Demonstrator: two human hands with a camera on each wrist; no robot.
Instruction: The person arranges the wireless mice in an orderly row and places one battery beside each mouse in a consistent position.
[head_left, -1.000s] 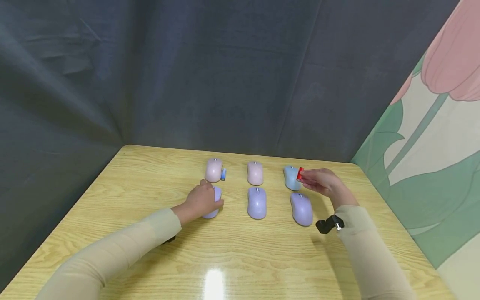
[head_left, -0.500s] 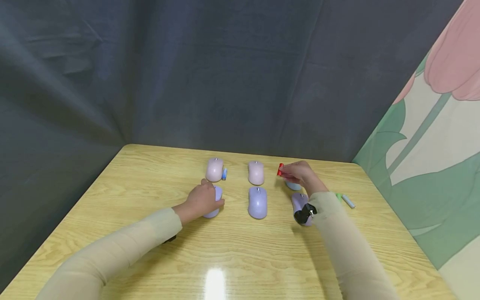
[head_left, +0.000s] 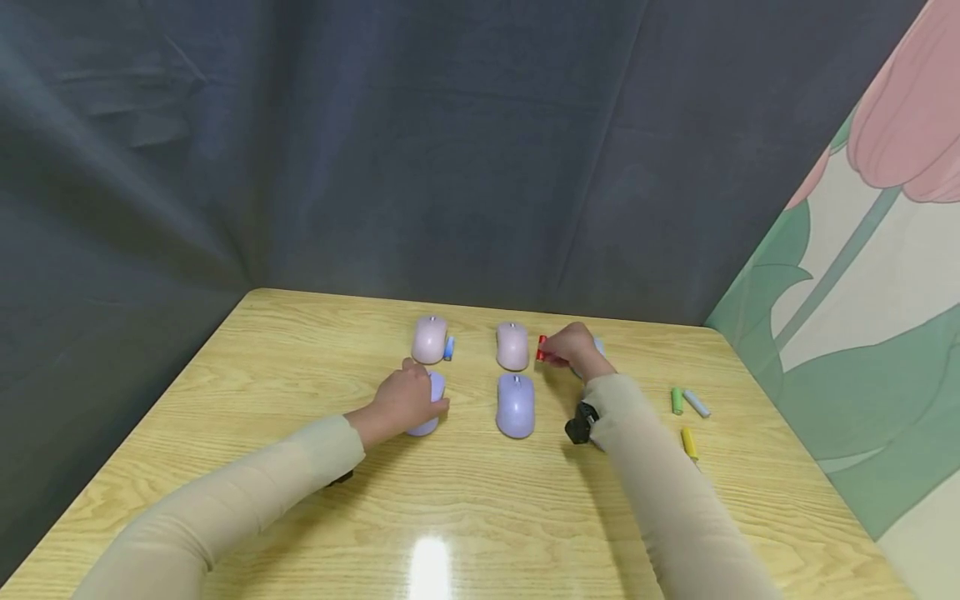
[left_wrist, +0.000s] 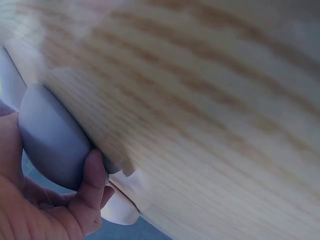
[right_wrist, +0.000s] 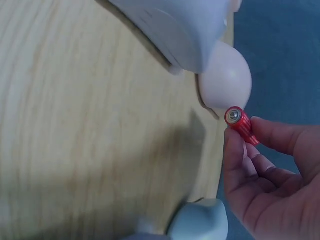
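Your right hand (head_left: 576,348) pinches a red battery (head_left: 541,348) between thumb and fingertips, with a metal end bare in the right wrist view. The battery is just to the right of the pink mouse in the middle of the back row (head_left: 512,346); you cannot tell from here whether it touches the table (head_left: 300,358). Your left hand (head_left: 405,396) grips the purple mouse at the front left (head_left: 437,390), thumb along its side, and covers much of it.

Between your hands sits the middle purple mouse (head_left: 515,406), in front of the middle pink one. At the back left stands another pink mouse (head_left: 430,339), with a blue battery (head_left: 449,348) close along its right side.

Your right hand blocks most of the light blue mouse (right_wrist: 202,222) at the back right, and your sleeve (head_left: 660,492) and wrist camera (head_left: 581,423) hide nearly all of the front right mouse (right_wrist: 145,237). Beyond that sleeve lie a green battery (head_left: 677,401), a grey battery (head_left: 697,404) just beside it, and a yellow battery (head_left: 688,443) nearer you. A dark cloth (head_left: 450,167) hangs behind the table.
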